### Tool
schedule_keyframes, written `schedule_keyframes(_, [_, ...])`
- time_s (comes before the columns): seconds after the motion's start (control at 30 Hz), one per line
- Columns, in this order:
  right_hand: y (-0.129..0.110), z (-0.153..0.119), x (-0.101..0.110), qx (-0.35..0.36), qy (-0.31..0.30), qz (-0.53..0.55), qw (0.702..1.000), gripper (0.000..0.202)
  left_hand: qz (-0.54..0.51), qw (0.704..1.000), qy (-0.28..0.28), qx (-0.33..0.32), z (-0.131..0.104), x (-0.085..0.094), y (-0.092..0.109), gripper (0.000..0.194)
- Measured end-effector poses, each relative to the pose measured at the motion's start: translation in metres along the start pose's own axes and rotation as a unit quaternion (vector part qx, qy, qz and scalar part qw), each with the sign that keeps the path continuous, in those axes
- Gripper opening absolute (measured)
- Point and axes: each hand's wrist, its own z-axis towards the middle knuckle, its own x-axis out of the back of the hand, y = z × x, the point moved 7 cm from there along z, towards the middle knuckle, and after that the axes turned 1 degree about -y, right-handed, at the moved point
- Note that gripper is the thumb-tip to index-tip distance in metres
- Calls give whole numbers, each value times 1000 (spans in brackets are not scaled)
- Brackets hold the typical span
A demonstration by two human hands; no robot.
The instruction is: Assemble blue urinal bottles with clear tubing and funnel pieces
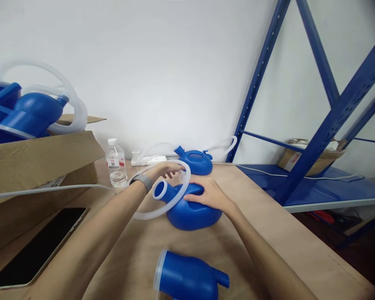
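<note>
A blue plastic urinal bottle (193,216) with a wide, angled mouth stands on the table in front of me. My right hand (208,192) grips it by the handle on top, thumb on the near side. Just beyond the bottle's mouth is my left hand (167,170), its fingers loosely stretched and apart. A translucent hose (154,214) loops around the left wrist and across the bottle's neck. Beside the left fingertips shows a small clear cap-like piece (183,177); whether the fingers touch it is hard to see.
Nearest me lies another blue bottle (189,275). A third blue bottle (200,162) stands by the wall. On the left are a carton (43,156) of blue bottles and hoses, a phone (39,248) and a water bottle (116,166). A blue shelf frame (256,83) rises at right.
</note>
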Motion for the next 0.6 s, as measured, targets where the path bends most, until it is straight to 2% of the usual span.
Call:
schedule_keyframes(0.17, [-2, -4, -1, -10, -26, -5, 1000, 45, -90, 993, -54, 52, 18, -6, -9, 54])
schedule_keyframes(0.3, [-2, -4, -1, -5, -24, -3, 1000, 46, -125, 983, -109, 75, 17, -31, -16, 48])
schedule_keyframes(0.4, [-1, -4, -1, 3, -23, 6, 1000, 45, -162, 977, -121, 62, 8, -45, -16, 44])
schedule_keyframes(0.5, [-2, -4, -1, 9, -22, 23, 999, 43, -206, 973, -102, 38, -2, -42, -15, 38])
schedule_keyframes(0.6, [-3, -3, 0, 11, -16, 40, 999, 44, -247, 965, -85, 15, -12, -24, -15, 34])
